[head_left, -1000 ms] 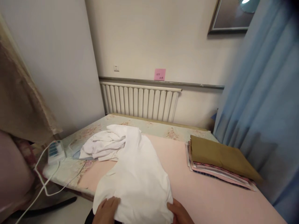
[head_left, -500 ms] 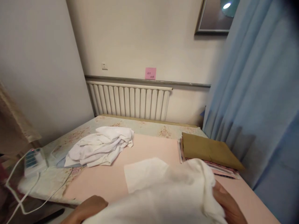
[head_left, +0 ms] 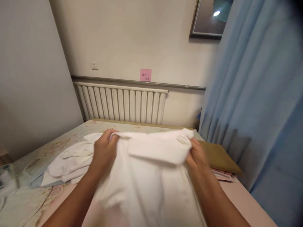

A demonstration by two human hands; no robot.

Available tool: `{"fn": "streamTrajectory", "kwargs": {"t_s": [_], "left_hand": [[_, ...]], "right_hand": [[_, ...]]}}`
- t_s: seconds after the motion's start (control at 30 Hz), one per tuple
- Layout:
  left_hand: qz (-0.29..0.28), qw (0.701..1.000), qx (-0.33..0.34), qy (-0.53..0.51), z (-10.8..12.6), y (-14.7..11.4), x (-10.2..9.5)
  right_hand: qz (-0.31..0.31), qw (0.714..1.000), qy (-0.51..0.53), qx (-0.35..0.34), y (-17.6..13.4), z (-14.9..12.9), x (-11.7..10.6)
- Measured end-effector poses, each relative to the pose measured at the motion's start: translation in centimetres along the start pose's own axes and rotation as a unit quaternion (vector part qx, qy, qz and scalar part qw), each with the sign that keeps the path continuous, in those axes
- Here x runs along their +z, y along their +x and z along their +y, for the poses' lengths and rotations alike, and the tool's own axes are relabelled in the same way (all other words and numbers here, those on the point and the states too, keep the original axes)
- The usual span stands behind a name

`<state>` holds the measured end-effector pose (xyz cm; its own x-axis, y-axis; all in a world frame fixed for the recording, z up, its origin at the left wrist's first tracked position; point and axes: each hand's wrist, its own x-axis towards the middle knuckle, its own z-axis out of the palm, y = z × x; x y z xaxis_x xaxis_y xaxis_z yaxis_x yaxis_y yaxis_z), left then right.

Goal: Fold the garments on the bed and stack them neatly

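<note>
A white garment (head_left: 148,183) hangs between my two hands, its upper edge pulled fairly straight and a folded flap showing along the top. My left hand (head_left: 105,148) pinches its upper left corner. At the upper right corner, my right hand (head_left: 196,154) grips a bunched part of the cloth. The lower part is blurred by motion, so I cannot tell what kind of garment it is. Behind my left forearm lies a crumpled heap of white cloth (head_left: 68,162), partly covered by that arm.
A folded stack with an olive-brown cloth (head_left: 219,156) on top sits at the right, partly behind my right hand. Beneath are a pink sheet (head_left: 251,201) and a floral cover (head_left: 62,143). A blue curtain (head_left: 239,94) hangs right; a radiator (head_left: 120,104) stands behind.
Both hands have risen and moved forward, lifting the white garment's top edge and stretching it between them. The view has shifted slightly to the right.
</note>
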<state>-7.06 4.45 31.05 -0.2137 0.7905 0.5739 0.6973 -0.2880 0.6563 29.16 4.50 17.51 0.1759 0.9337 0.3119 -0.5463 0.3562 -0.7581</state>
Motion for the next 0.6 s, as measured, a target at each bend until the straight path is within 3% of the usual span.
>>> {"fn": "streamTrajectory", "kwargs": {"t_s": [0.07, 0.1, 0.13, 0.2, 0.27, 0.4, 0.5, 0.6], "left_hand": [[-0.063, 0.996, -0.020, 0.063, -1.6, 4.3, 4.6], [-0.080, 0.993, -0.037, 0.080, -2.9, 5.5, 6.7], [-0.088, 0.990, -0.052, 0.092, -4.3, 6.1, 8.4], [-0.103, 0.984, -0.087, 0.117, -7.3, 5.2, 11.0], [-0.136, 0.976, -0.111, 0.132, -10.1, 2.2, 12.4], [-0.233, 0.948, -0.170, 0.135, -13.8, -6.4, 13.8], [-0.304, 0.922, -0.207, 0.121, -14.7, -12.3, 14.6], [-0.333, 0.906, -0.239, 0.106, -14.5, -16.5, 15.1]], "right_hand": [[0.037, 0.996, -0.081, 0.000, 7.5, 0.8, 4.9], [0.046, 0.994, -0.098, 0.009, 9.5, 1.4, 6.0], [0.056, 0.989, -0.134, 0.030, 10.4, 2.2, 6.2], [0.090, 0.973, -0.204, 0.061, 9.6, 3.8, 4.2], [0.111, 0.954, -0.266, 0.084, 6.8, 5.2, 0.5], [0.126, 0.896, -0.407, 0.126, 0.7, 6.0, -6.4], [0.142, 0.843, -0.502, 0.127, -3.0, 5.3, -10.0], [0.162, 0.781, -0.587, 0.142, -6.2, 4.8, -12.4]]}}
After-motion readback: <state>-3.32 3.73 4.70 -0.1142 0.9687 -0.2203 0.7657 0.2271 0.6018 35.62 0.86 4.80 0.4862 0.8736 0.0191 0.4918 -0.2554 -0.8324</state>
